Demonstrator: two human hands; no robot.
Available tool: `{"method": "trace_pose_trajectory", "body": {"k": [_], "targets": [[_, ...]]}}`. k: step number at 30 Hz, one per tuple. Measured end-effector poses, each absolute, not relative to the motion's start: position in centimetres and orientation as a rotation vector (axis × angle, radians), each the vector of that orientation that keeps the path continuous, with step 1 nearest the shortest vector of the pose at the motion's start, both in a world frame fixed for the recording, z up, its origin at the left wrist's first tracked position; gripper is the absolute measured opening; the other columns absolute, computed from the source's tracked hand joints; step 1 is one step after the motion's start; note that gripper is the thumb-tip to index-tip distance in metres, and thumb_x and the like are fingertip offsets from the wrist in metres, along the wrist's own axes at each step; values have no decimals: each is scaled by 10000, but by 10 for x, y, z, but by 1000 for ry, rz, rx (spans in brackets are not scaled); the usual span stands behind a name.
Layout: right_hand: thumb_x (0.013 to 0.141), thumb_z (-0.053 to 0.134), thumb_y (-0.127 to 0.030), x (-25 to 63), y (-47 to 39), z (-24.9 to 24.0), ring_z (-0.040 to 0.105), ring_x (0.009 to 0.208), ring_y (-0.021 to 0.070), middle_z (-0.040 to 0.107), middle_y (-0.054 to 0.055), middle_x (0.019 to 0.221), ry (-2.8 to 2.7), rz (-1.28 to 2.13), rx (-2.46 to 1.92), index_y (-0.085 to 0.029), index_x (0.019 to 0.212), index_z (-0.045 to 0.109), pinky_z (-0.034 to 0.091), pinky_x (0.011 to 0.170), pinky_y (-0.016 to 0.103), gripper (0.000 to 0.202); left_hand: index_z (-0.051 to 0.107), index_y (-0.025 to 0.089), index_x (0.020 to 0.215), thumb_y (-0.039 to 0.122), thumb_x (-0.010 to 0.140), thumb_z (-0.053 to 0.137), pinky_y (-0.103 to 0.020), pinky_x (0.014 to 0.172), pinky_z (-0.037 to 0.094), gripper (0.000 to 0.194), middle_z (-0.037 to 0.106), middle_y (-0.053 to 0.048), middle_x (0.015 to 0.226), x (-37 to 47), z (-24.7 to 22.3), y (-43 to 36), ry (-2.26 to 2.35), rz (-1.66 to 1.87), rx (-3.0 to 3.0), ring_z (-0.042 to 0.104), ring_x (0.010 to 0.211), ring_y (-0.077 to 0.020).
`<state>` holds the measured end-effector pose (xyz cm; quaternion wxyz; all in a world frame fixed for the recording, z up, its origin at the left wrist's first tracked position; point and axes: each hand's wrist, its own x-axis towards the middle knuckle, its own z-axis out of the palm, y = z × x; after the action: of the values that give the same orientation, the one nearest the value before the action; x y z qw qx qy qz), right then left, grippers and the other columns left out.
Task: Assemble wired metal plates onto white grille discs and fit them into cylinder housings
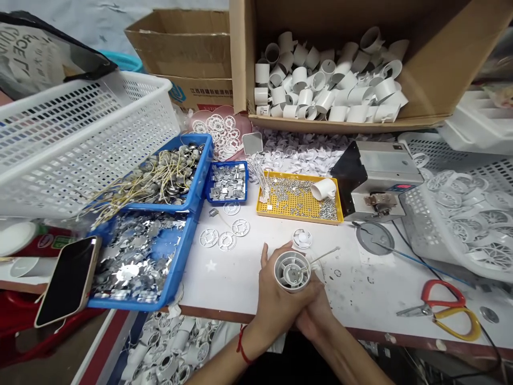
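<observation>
Brown cardboard forms the big box, which is heaped with glossy white cylinders. Below it, a shallow yellow tray with a perforated floor carries tiny metal bits and one white cylinder. Left of that, a small blue tray holds grey metal clips, beside larger blue trays of wired discs and thin shiny plates. White lattice baskets flank the bench; the right one contains ribbed rings. Both hands, left and right, close around a round, spoked white housing above the bench's near edge.
</observation>
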<state>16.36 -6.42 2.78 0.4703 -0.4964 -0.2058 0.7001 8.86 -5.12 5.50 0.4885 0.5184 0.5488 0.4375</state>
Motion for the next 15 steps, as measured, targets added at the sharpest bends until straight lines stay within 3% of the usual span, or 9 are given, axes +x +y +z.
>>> {"method": "trace_pose_trajectory", "body": {"k": [3, 5, 9, 12, 15], "targets": [[730, 576, -621, 173, -51, 32, 489, 532, 158, 545, -4, 585, -563, 1740, -1372, -224, 700, 554, 418, 478, 283, 399, 558, 190, 1077, 341, 609, 780, -511, 1080, 353, 540, 630, -98, 1192, 76, 53, -50, 1379, 1086, 1305, 568, 1167, -294], [787, 480, -676, 185, -36, 42, 431, 504, 154, 487, -11, 541, -820, 1677, -1453, -229, 652, 517, 364, 465, 288, 469, 516, 179, 1119, 422, 631, 775, -435, 939, 451, 604, 591, -128, 1219, 60, 54, -49, 1474, 1148, 1512, 565, 1132, -292], [827, 509, -605, 202, -4, 66, 421, 538, 161, 469, -17, 545, -1559, 1078, -1683, -232, 664, 476, 316, 543, 294, 408, 550, 196, 870, 349, 925, 478, -289, 625, 385, 178, 618, -17, 719, 35, 48, -49, 1692, 883, 2007, 586, 665, -170], [850, 519, -583, 188, 13, 67, 444, 521, 181, 489, 14, 552, -2002, 451, -1837, -212, 773, 514, 262, 524, 294, 379, 527, 198, 717, 281, 984, 326, -286, 530, 284, 344, 583, -11, 593, 30, 28, -52, 1859, 579, 2147, 531, 523, -148], [884, 554, -509, 155, 19, 48, 545, 658, 247, 593, 124, 716, -2331, 195, -1821, -167, 864, 564, 300, 541, 318, 342, 570, 193, 724, 247, 971, 340, -288, 529, 280, 342, 621, -39, 622, 31, 3, -57, 1925, 278, 2179, 579, 568, -174]]}}
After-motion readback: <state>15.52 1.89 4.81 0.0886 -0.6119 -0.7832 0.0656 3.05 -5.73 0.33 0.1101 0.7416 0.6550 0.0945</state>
